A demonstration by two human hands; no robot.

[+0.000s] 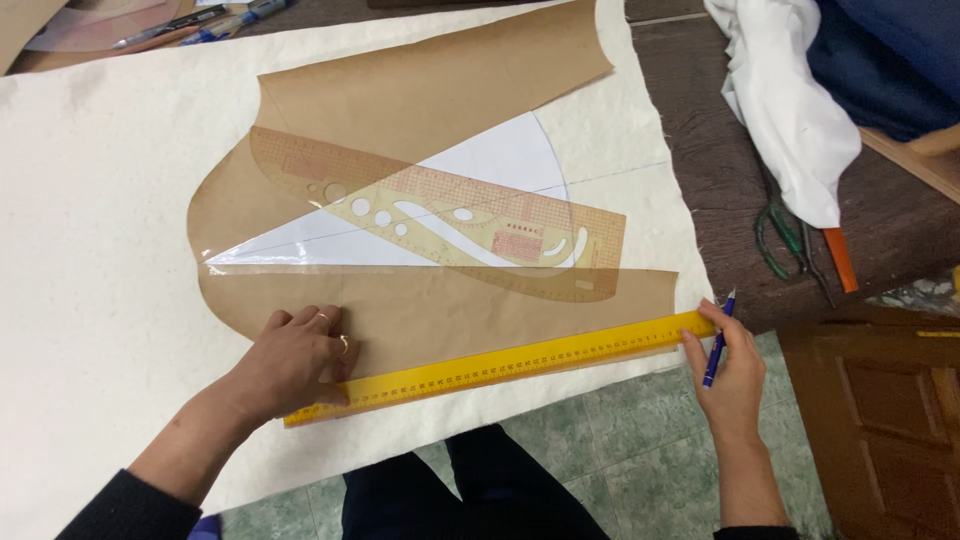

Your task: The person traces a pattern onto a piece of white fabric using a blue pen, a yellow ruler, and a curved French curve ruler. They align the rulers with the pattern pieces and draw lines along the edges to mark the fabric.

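While the left hand [295,360] lies flat with fingers spread, pressing the yellow ruler [500,367] and brown paper pattern [420,200] onto the cream fabric [90,250], the right hand [728,372] pinches a blue pen [718,340] at the ruler's right end (its tip near the fabric edge). Farther off, a translucent curved ruler [450,215] rests across the pattern. Green-handled scissors [785,240] lie far right on the dark table [720,160].
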